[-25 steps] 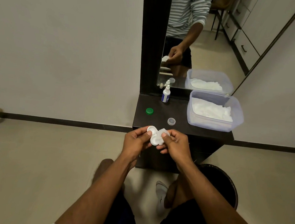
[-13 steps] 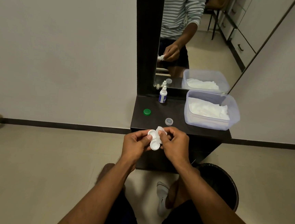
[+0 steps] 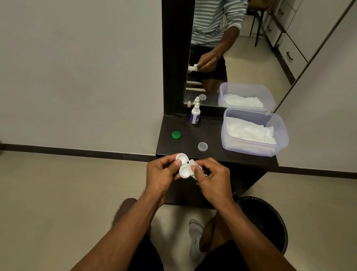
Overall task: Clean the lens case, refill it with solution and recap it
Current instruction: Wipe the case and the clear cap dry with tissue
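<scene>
My left hand (image 3: 161,175) holds the white two-well lens case (image 3: 184,167) by its left side, in front of the dark shelf (image 3: 186,136); both wells are uncapped and face up. My right hand (image 3: 214,181) pinches a crumpled white tissue (image 3: 195,168) against the case's right edge. On the shelf lie a green cap (image 3: 176,135) at the left and a clear cap (image 3: 202,146) near the middle. A small white solution bottle (image 3: 195,114) with a blue label stands at the back by the mirror.
A clear plastic box (image 3: 253,149) with white tissues sits on the shelf's right part. A mirror (image 3: 235,43) rises behind the shelf. A black waste bin (image 3: 267,221) stands on the floor to my lower right, beside my legs and a grey shoe (image 3: 195,238).
The lens case has turned in my left hand from lying sideways to standing more on end, and my right hand's tissue has shifted along its right side.
</scene>
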